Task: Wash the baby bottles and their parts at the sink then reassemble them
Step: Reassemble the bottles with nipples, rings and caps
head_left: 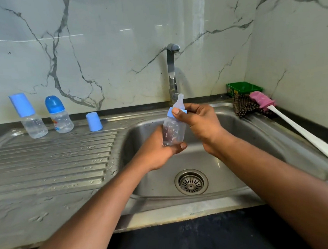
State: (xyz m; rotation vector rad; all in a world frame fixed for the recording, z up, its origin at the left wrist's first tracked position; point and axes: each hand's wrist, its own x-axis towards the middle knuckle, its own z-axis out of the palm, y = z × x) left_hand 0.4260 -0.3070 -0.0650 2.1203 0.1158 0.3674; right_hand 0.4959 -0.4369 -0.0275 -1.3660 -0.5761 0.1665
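Note:
Over the steel sink basin I hold a clear baby bottle upright. My left hand grips its base from below. My right hand pinches the light blue collar ring at the bottle's neck, with the clear teat standing above it. On the draining board at the back left stand two capped bottles, one with a light blue cap and one with a darker blue domed cap. A loose light blue cap stands to their right.
The tap rises behind the basin; no water runs. The ribbed draining board is wet. At the back right lie a green tray, a dark checked cloth and a pink bottle brush with a white handle. The drain is open.

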